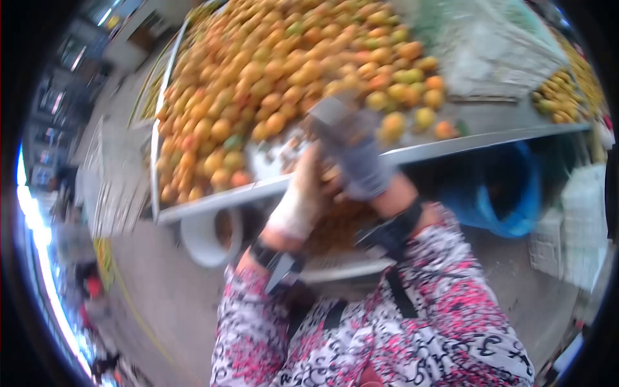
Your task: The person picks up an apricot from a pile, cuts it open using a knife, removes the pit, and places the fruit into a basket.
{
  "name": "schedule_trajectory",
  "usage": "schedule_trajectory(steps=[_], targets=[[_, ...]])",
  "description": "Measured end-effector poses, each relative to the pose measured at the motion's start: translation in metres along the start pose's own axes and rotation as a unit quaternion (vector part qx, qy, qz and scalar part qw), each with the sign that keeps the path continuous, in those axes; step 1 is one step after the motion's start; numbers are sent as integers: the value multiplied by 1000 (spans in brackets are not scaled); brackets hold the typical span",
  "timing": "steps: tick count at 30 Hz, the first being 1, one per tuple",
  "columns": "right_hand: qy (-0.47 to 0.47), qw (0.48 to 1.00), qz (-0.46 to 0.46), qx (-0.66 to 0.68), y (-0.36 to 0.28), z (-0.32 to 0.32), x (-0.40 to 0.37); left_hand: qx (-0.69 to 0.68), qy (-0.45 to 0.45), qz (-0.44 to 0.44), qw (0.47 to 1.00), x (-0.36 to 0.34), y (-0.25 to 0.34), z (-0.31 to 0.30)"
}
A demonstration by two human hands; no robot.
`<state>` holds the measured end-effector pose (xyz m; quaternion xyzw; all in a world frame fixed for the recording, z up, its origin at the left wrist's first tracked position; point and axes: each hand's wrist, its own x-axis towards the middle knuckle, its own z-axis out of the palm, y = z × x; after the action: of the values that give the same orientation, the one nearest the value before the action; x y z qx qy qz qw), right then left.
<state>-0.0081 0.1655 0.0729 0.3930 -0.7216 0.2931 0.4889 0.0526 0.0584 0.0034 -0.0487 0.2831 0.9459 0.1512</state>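
Right hand (362, 158), grey-gloved, and white-gloved left hand (304, 193) overlap, blurred; how open, or holding what, I cannot tell. Heaped fruit (277, 71) spreads from nine to one o'clock on the metal table (500, 119); a sideways sweep could roll the loose fruit (445, 130) at two o'clock over the edge.

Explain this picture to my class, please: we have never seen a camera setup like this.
There is no machine here. A camera worn on a person's head looks forward and down, and its wide lens bends the edges. The left hand and right hand, apparently gloved, are close together at the near edge of a table. Many round orange and yellow fruit lie on it. A blurred grey shape shows at the right hand; what is held cannot be told. Beneath is a blue tub.
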Motion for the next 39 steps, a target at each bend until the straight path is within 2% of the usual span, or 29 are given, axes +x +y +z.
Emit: schedule_trajectory(steps=[1, 2, 3, 4, 6, 8, 10, 11, 12, 13, 14, 15, 17, 18, 19, 21, 22, 24, 28, 31, 33, 35, 38, 39], targets=[[30, 965, 161, 205, -19, -5, 10, 102, 124, 84, 983, 14, -16, -12], [19, 889, 284, 358, -27, 5, 6, 95, 67, 71, 991, 18, -15, -13], [-13, 911, 245, 331, -25, 3, 6, 94, 32, 57, 993, 22, -14, -15], [-28, 904, 221, 364, -26, 18, 0, 95, 1, 42, 995, 25, -12, -15], [-81, 928, 201, 303, -31, 4, 9, 106, -31, 21, 994, 29, -7, -13], [-92, 931, 195, 295, -28, 12, 14, 130, -12, 17, 991, 27, -1, -10], [-71, 918, 262, 288, -27, 14, 13, 148, 24, 17, 989, 23, 6, -6], [-71, 919, 263, 286, -25, 15, 12, 156, 46, 18, 986, 21, 10, -4], [-4, 846, 364, 389, -20, 14, 15, 164, 68, 21, 984, 18, 13, -1], [63, 747, 453, 482, -16, 16, 17, 173, 91, 25, 980, 16, 16, 2], [224, 759, 408, 455, -8, 38, 15, 182, 115, 29, 976, 14, 18, 6], [225, 759, 408, 456, -3, 36, 17, 184, 114, 30, 976, 12, 20, 14], [227, 488, 601, 591, 11, 22, 21, 239, 188, 62, 951, 9, 17, 40], [226, 454, 655, 560, 10, 16, 31, 250, 186, 54, 949, 8, 18, 50], [227, 455, 655, 559, 13, 16, 28, 250, 185, 54, 949, 8, 19, 48], [216, 393, 640, 624, 16, 14, 24, 182, 194, 35, 963, 7, 21, 42], [216, 392, 641, 624, 15, 13, 26, 182, 195, 35, 963, 7, 21, 43], [234, 389, 660, 598, 12, 10, 30, 180, 128, 16, 975, 5, 22, 44], [229, 361, 682, 594, 12, 10, 28, 182, 109, 24, 977, 3, 23, 44], [220, 328, 692, 605, 14, 13, 24, 162, 109, -3, 981, 4, 28, 34], [218, 331, 676, 622, 16, 15, 19, 119, 56, -31, 991, 7, 30, 18], [222, 313, 679, 626, 18, 20, 15, 119, 54, -30, 991, 7, 31, 16], [190, 282, 632, 696, 31, 35, -14, 142, 59, -24, 988, 5, 32, 34], [135, 526, 624, 563, 42, 50, -34, 162, 74, -16, 984, 0, 31, 42]])
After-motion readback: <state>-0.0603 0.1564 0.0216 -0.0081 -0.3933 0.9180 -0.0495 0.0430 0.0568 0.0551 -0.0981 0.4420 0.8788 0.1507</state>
